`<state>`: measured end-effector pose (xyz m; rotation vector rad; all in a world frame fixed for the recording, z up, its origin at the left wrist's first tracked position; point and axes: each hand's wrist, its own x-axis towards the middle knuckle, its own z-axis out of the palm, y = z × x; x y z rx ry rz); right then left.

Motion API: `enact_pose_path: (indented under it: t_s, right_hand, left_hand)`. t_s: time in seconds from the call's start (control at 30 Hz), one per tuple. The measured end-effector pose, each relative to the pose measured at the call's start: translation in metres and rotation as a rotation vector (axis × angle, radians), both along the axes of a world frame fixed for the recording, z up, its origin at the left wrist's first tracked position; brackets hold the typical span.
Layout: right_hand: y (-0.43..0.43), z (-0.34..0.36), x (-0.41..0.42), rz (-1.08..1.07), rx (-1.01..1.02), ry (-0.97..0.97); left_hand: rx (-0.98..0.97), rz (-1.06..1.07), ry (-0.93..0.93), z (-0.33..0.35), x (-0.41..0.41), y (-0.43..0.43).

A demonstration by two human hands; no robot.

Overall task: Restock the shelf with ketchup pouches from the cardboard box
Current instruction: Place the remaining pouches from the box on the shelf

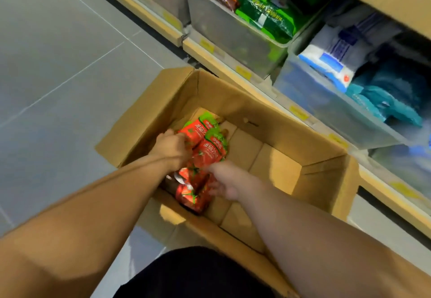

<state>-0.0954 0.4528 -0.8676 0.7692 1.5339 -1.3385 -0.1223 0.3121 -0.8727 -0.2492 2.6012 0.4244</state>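
Note:
An open cardboard box (275,134) stands on the floor in front of the shelf. Several red and green ketchup pouches (205,143) lie in a heap at its left end. Both arms reach down into the box. My left hand (171,144) is closed on the upper pouches at the heap's left side. My right hand (224,182) is blurred and lies against the lower pouches (193,192), fingers curled at their right edge; whether it grips them I cannot tell.
The shelf (233,64) runs diagonally at the right, with clear bins holding green packs (268,12), white-and-blue packs (338,52) and teal packs (391,101). Grey tiled floor (58,52) spreads to the left. The box's right half shows bare bottom.

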Motion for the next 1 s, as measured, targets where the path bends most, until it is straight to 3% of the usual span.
enact_pose_path:
  t_s: [0.27,0.57,0.8,0.9,1.0]
  right_hand:
    - [-0.007,-0.027,0.000,-0.171,-0.063,-0.114]
    - [-0.006,-0.032,0.008,-0.337,-0.203,-0.166]
    - [0.019,0.002,0.005,-0.245,-0.206,-0.158]
    - [0.038,0.021,0.003,-0.195,-0.167,-0.053]
    - [0.057,0.039,0.002,-0.187,-0.109,0.061]
  left_hand:
    - [-0.063,-0.086,-0.044,-0.008,0.001,0.008]
    - [-0.042,-0.033,-0.077,-0.009,0.009,0.016]
    - [0.113,0.108,-0.173,0.010,0.009,0.026]
    - [0.163,0.137,-0.184,0.029,0.010,0.041]
    - [0.343,0.222,-0.137,0.047,0.013,0.058]
